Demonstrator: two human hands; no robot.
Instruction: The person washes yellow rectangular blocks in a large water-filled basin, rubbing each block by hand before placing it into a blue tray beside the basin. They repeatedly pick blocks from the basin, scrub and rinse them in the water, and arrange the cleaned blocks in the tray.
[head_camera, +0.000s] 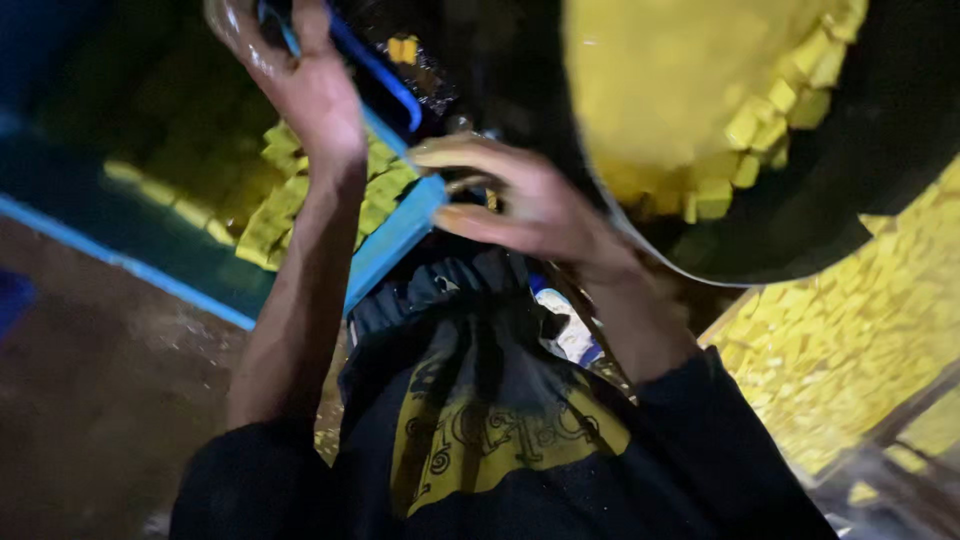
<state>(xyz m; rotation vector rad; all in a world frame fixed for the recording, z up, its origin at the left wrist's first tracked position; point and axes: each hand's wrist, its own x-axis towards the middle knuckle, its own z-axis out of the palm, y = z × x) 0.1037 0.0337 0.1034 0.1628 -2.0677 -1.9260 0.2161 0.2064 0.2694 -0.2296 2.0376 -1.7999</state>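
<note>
A blue plastic crate (395, 240) is tilted in front of my chest, and yellow cubes (275, 215) show against its side. My left hand (310, 95), wet, reaches up and grips the crate's upper rim. My right hand (520, 205) holds the crate's lower corner, its fingers curled towards the blue edge. My dark shirt with a yellow print (480, 440) fills the bottom of the view and hides what lies below the crate.
A large black round pan (880, 150) heaped with yellow cubes (700, 110) is at the upper right. More yellow cubes (850, 340) lie spread out at the right. Wet brown floor (100, 380) lies at the left, beyond a blue edge (120, 262).
</note>
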